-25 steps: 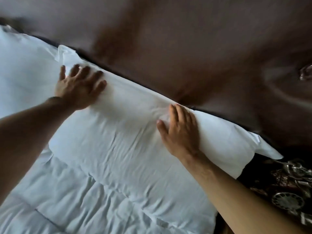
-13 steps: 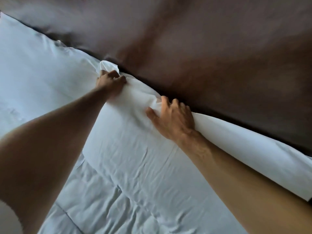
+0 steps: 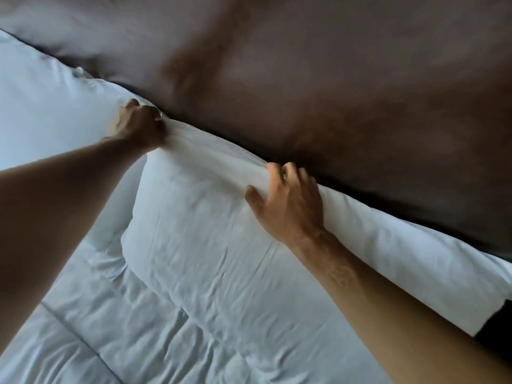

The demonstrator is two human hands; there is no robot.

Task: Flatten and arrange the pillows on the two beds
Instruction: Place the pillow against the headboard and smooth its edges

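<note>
A white pillow (image 3: 210,245) lies on the bed, its far edge against the brown headboard. My left hand (image 3: 141,124) grips the pillow's far left corner with curled fingers. My right hand (image 3: 288,200) lies on the pillow's far edge near the middle, its fingers bent over the bunched cloth at the headboard. A second white pillow (image 3: 47,106) lies to the left, touching the first one.
The brown padded headboard (image 3: 346,92) fills the top of the view. A white quilted duvet (image 3: 155,342) covers the bed below the pillows. A dark gap (image 3: 496,328) shows at the bed's right edge.
My left hand went from lying flat on the pillow to gripping its far left corner. My right hand's fingers have curled over the far edge. The view has shifted left along the bed.
</note>
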